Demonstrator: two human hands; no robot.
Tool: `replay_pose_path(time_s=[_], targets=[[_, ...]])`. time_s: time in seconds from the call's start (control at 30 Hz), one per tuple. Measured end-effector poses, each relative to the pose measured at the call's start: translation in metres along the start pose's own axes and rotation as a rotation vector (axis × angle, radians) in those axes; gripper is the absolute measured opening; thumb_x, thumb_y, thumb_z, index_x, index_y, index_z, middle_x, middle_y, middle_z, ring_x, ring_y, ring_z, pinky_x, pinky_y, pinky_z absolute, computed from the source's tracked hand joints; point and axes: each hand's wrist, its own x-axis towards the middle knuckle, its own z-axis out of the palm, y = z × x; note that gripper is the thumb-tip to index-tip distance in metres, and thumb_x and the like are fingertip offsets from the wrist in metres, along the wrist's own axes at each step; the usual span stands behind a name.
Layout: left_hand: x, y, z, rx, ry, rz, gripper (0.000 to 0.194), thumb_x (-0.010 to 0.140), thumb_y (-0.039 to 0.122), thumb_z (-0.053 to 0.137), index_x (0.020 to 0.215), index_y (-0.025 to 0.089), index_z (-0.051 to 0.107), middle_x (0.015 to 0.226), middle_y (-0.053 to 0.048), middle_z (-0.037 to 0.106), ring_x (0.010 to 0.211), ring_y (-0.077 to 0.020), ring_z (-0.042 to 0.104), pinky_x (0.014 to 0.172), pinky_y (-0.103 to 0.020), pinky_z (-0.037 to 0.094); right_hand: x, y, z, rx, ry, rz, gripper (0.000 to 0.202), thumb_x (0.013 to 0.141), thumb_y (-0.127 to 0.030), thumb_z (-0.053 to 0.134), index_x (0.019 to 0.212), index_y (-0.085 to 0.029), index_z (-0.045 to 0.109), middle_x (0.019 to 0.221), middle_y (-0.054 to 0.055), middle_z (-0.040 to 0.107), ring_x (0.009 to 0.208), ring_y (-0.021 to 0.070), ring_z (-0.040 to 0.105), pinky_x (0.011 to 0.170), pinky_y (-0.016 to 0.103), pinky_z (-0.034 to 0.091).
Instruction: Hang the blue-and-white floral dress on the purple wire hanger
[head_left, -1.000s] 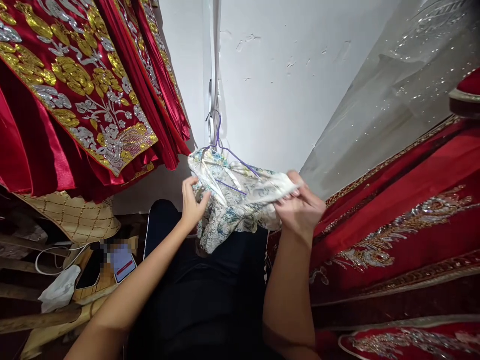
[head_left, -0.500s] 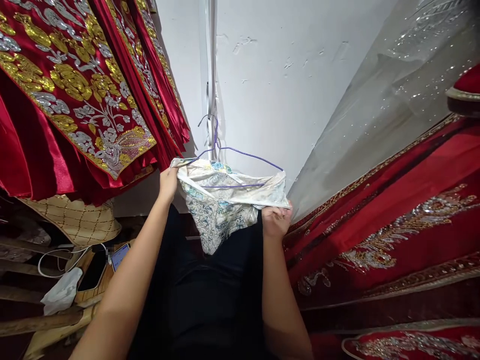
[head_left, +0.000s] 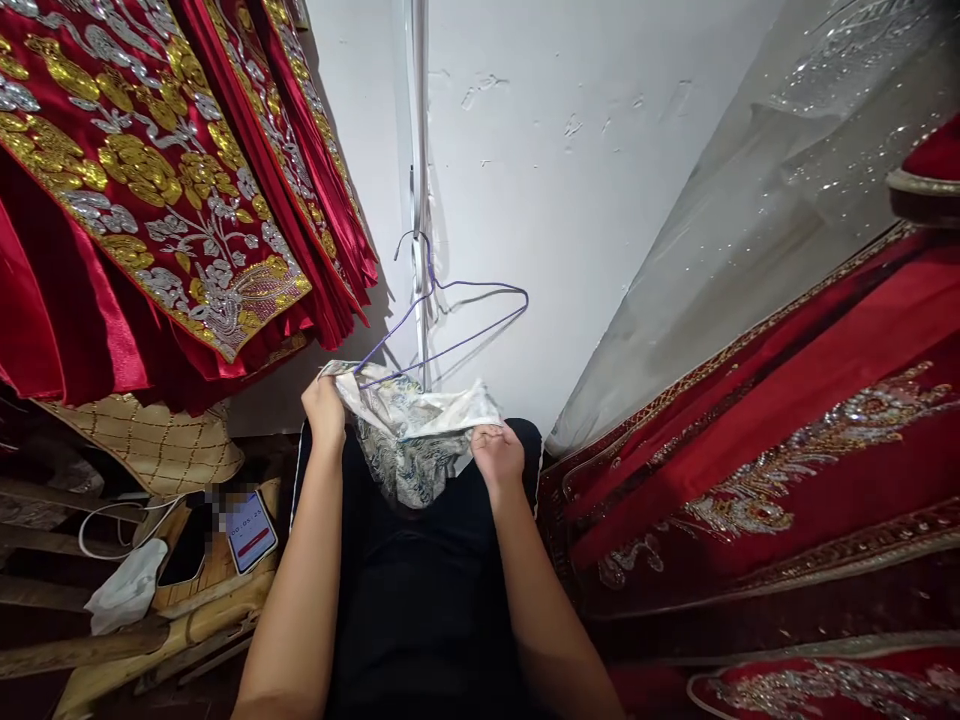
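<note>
A pair of patterned underpants [head_left: 411, 462], pale with grey-green and blue print, is stretched between my hands above my lap. My left hand [head_left: 324, 408] is closed on one side of its waistband. At the other side, my right hand [head_left: 497, 452] grips the white edge. A purple wire hanger [head_left: 480, 288] hangs tilted from a hook on the white upright pole [head_left: 419, 200]. Its lower left corner is still inside the left end of the underpants, while its right end is bare and outside the cloth.
Red garments with gold and silver embroidery [head_left: 150, 170] hang at upper left. Red beaded cloth [head_left: 750, 480] and a sheer sparkling fabric [head_left: 712, 250] fill the right. A lit phone [head_left: 251, 535], a dark phone [head_left: 184, 550] and crumpled white tissue [head_left: 127, 587] lie on a wooden stool at lower left.
The hanger's right end has come out of the underpants. Both hands have lowered the underpants, and my right hand has moved left. The hanger now tilts down to the left.
</note>
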Motion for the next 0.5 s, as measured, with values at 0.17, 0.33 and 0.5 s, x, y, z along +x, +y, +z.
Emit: replay_pose_path(time_s=[0.17, 0.33, 0.5], targets=[[-0.007, -0.017, -0.034, -0.005, 0.112, -0.219, 0.026, 0.079, 0.045, 0.045, 0.078, 0.02, 0.051, 0.064, 0.001, 0.051, 0.059, -0.0156, 0.052, 0.057, -0.026, 0.042, -0.006, 0.018, 0.024, -0.545, -0.177, 0.176, 0.018, 0.079, -0.031, 0.061, 0.09, -0.02, 0.053, 0.07, -0.001, 0.057, 0.058, 0.0106, 0.053, 0.054, 0.022, 0.045], [-0.05, 0.008, -0.042, 0.01, -0.033, -0.124, 0.024, 0.084, 0.034, 0.042, 0.086, 0.019, 0.061, 0.084, -0.005, 0.066, 0.081, -0.0201, 0.064, 0.074, -0.032, 0.051, -0.021, 0.058, 0.04, -1.104, -0.304, 0.215, 0.04, 0.081, -0.056, 0.06, 0.084, -0.016, 0.065, 0.071, 0.005, 0.065, 0.055, 0.0118, 0.052, 0.05, 0.023, 0.041], [-0.141, 0.063, -0.04, 0.249, -0.736, 0.359, 0.025, 0.091, 0.029, 0.057, 0.113, 0.026, 0.067, 0.112, -0.008, 0.068, 0.102, -0.0251, 0.063, 0.091, -0.039, 0.05, -0.04, 0.079, 0.057, -0.94, -0.354, 0.332, 0.051, 0.081, -0.071, 0.052, 0.065, -0.022, 0.053, 0.062, 0.002, 0.057, 0.062, 0.0165, 0.056, 0.058, 0.029, 0.048]])
